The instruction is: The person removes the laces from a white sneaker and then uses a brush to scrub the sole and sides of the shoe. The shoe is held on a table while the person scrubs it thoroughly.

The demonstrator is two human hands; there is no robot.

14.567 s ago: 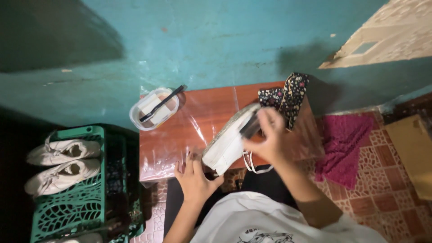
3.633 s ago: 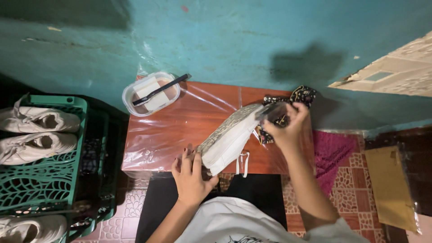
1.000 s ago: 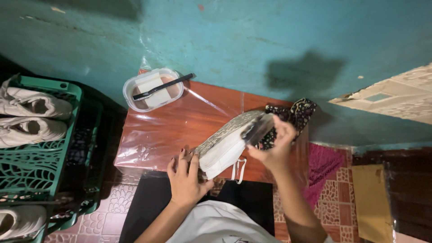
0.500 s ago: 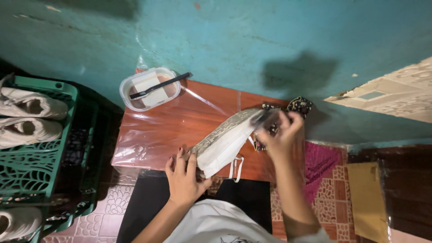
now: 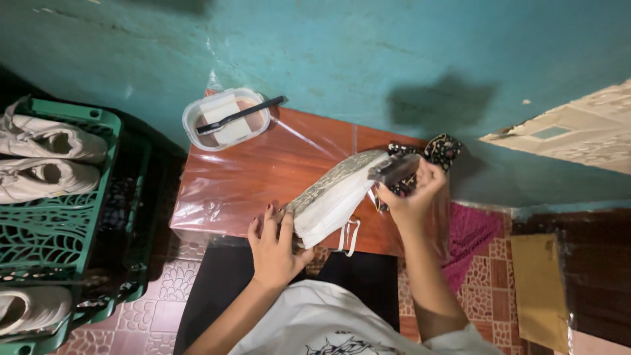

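The white shoe point(image 5: 332, 200) lies sole-up on our plastic-covered table point(image 5: 236, 177), our left hand point(image 5: 273, 243) gripping its heel, our right hand point(image 5: 414, 197) clenching a brush point(image 5: 393, 169) at its toe.

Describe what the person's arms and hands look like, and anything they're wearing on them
Both forearms are bare, with no watch, bracelet or gloves in view. The left hand has dark-painted fingernails; the right hand's nails cannot be made out. A white short-sleeved shirt with a dark line drawing on the front ends above the elbows.
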